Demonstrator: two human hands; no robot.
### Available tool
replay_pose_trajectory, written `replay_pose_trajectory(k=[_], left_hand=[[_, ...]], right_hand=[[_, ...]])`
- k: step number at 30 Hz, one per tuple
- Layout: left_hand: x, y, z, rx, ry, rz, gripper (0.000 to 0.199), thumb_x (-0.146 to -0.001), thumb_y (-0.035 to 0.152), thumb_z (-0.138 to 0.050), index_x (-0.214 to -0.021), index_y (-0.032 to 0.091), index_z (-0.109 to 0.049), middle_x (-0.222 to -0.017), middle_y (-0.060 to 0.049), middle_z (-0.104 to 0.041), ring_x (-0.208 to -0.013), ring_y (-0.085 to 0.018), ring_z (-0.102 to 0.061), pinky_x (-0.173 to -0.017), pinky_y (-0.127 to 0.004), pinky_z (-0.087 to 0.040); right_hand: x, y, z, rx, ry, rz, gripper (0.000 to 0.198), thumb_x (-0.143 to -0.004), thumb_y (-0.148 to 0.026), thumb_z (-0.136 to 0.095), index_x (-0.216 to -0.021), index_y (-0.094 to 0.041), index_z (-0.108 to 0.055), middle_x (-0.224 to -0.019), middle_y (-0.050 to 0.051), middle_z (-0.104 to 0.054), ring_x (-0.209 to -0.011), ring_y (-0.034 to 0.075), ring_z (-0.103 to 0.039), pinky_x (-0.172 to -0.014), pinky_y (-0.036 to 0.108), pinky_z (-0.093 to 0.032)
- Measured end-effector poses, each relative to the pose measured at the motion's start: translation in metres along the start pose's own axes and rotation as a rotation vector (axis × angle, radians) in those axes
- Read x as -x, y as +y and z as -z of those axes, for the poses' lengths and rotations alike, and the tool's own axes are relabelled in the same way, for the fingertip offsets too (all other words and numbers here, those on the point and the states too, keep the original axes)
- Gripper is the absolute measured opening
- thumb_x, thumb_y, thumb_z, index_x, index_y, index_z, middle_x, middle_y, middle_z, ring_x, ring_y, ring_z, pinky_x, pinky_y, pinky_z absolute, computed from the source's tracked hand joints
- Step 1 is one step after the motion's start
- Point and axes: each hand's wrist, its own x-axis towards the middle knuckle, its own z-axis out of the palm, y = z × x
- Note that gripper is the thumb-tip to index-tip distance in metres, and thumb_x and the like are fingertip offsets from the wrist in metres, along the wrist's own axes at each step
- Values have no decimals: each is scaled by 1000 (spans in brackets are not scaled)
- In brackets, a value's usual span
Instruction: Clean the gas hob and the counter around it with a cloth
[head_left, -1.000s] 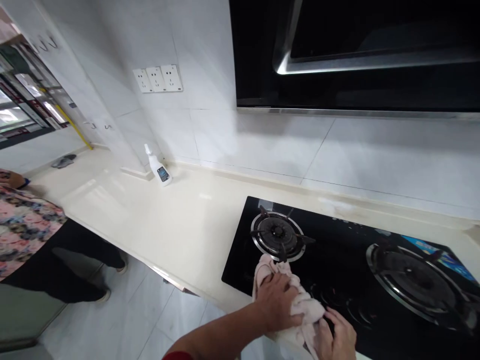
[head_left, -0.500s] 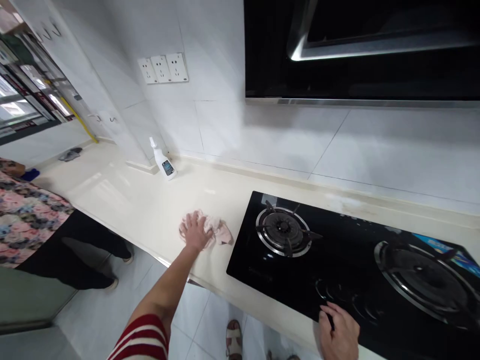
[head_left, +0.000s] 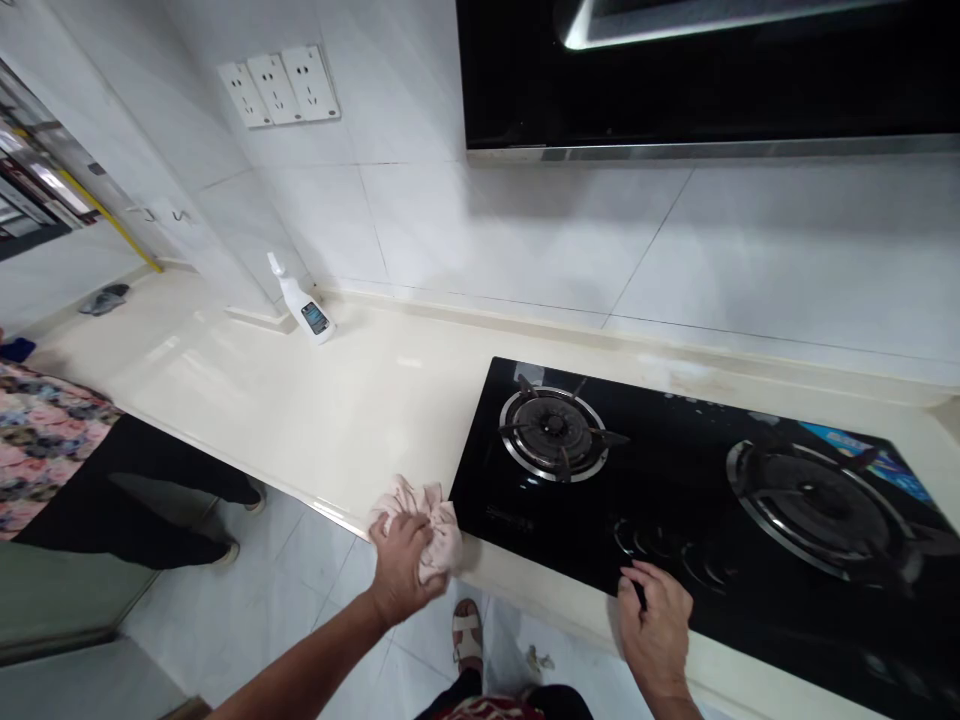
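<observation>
Apparently mid-wipe, clutched cloth (head_left: 439, 518) in left hand (head_left: 405, 565) at tabletop (head_left: 367, 400) edge; couldn't judge grip of right hand (head_left: 655, 622) at still-spotted stove (head_left: 652, 465).

Left forearm (head_left: 315, 650) angled forward, left hand (head_left: 405, 568) palm-down in a grip; right hand (head_left: 655, 622) loosely curled.

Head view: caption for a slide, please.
Left hand on pink cloth at counter edge; right hand at front of black stove.
</observation>
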Motion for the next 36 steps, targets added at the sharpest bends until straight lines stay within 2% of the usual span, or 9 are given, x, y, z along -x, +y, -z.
replay_pose_trajectory(k=[7, 11, 16, 18, 21, 26, 30, 33, 36], left_hand=[[-14, 110, -41, 56, -85, -27, 43, -65, 49, -71, -97, 22, -62, -112, -12, -63, -106, -35, -53, -93, -52, -30], [-21, 166, -47, 198, -100, -41, 33, -69, 41, -67, -96, 23, -60, -98, -8, -64, -100, -31, -56, -91, -47, -33], [-42, 228, -35, 455, -293, 232, 21, -75, 38, -61, -89, 23, -55, -92, -3, -64, -92, -26, -57, -92, -46, -34], [-52, 253, -34, 718, -470, 364, 25, -74, 40, -66, -88, 24, -53, -86, 0, -61, -90, -24, -58, -90, -43, -38], [-61, 298, -37, 1152, -726, 493, 35, -77, 49, -65, -96, 24, -49, -81, 2, -58, -81, -19, -59, -76, -33, -45], [-69, 369, -52, 1372, -850, 423, 52, -84, 53, -58, -124, 23, -44, -110, -6, -62, -94, -17, -63, -75, -29, -51], [-64, 381, -67, 1370, -810, 426, 59, -81, 47, -64, -132, 27, -43, -133, -9, -53, -112, -19, -58, -84, -31, -49], [-49, 355, -72, 1305, -721, 472, 51, -79, 48, -65, -123, 25, -52, -123, -8, -59, -110, -19, -57, -87, -33, -45], [-26, 308, -65, 1237, -626, 553, 52, -73, 54, -66, -112, 21, -57, -107, -7, -66, -96, -20, -62, -82, -34, -44]], right_hand=[[-9, -9, 4, -132, -7, -90, 29, -93, -44, -46, -93, -19, -61, -103, 11, -61, -108, 27, -52, -98, 51, -38], [-7, -38, 28, -323, -18, -184, 33, -95, -43, -44, -113, -19, -58, -123, 14, -52, -117, 27, -50, -100, 51, -41], [19, -69, 67, -486, -300, -76, 87, -75, -54, -71, -147, -25, -33, -155, 16, -22, -140, 37, -30, -108, 56, -38], [26, -61, 83, -504, -277, -152, 100, -68, -51, -78, -150, -25, -27, -157, 16, -20, -142, 38, -29, -108, 56, -38], [27, -34, 118, -535, -208, -367, 86, -73, -42, -72, -146, -25, -31, -148, 14, -38, -130, 31, -47, -102, 48, -46], [10, 28, 202, -393, 156, -737, 67, -73, -43, -68, -133, -23, -47, -107, 5, -67, -88, 23, -64, -76, 34, -53], [-5, 98, 244, -88, 461, -778, 73, -69, -49, -69, -130, -14, -49, -104, 11, -65, -86, 26, -60, -78, 39, -49], [-10, 149, 239, 130, 273, -656, 67, -67, -57, -63, -115, -11, -58, -107, 18, -61, -95, 32, -56, -85, 49, -45], [-5, 180, 217, 296, 34, -653, 70, -71, -70, -54, -116, -16, -59, -117, 21, -58, -102, 37, -53, -85, 61, -41]])
